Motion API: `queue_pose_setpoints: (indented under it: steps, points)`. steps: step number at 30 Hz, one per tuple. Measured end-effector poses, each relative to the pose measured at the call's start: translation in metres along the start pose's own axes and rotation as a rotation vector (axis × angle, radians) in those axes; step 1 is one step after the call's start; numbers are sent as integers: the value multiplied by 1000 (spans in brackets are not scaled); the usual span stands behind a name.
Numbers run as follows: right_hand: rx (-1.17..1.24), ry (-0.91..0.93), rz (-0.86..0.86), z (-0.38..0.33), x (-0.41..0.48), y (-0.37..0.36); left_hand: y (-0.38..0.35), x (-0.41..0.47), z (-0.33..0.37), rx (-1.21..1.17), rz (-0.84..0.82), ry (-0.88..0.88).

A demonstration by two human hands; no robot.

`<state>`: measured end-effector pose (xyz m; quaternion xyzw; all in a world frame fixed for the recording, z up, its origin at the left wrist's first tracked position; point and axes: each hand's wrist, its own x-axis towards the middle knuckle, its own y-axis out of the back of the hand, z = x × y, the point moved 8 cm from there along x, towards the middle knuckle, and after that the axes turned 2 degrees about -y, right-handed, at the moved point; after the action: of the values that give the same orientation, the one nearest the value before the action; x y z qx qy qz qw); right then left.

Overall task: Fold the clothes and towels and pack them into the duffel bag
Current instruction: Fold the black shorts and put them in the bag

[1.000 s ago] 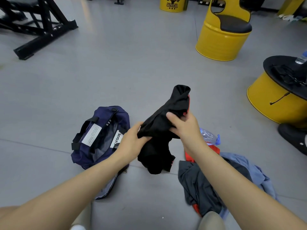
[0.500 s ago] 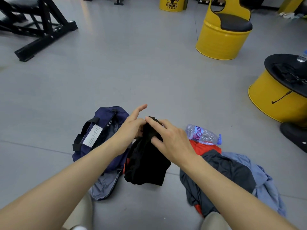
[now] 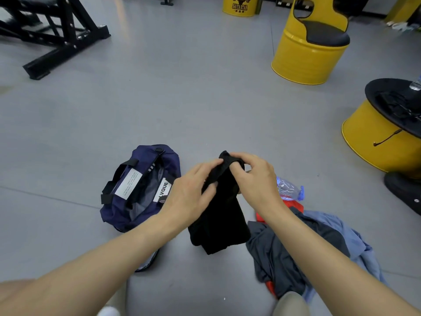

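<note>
Left hand [image 3: 191, 190] and right hand [image 3: 255, 179] both pinch the limp black fabric garment [image 3: 218, 224] at its top. We should square its edges, then pack the open navy fabric duffel bag [image 3: 141, 190] at 9 o'clock.

Gym floor, yellow drums all around.
A smooth pale grey floor [image 3: 182, 99] spreads wide, catching a warm streak of light at the far edge. Far left sits a black metal bench frame [image 3: 57, 35]. At the back is a yellow steel drum with a black logo [image 3: 239, 8]. Right of centre is a yellow drum chair with a black padded seat [image 3: 305, 58], and at the right edge a yellow drum table with a round black top [image 3: 376, 142].
</note>
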<state>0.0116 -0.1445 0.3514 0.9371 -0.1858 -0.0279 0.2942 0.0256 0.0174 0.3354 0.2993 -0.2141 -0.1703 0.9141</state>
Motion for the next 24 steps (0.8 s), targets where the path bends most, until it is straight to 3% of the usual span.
queue_pose_setpoints:
  steps: [5,10,15,19,24]
  points:
    - [-401,158,-25,-2,-2,9,29,24,-10,-33,125,69]
    - [-580,234,-26,-5,6,14,32,34,-36,61,12,92]
    - [-506,359,-57,-16,0,13,27,32,-80,309,-56,125]
    - [-270,224,-81,-2,9,40,41,20,-123,295,-59,348]
    - [-135,126,-143,18,12,48,-10,3,-88,198,-262,126]
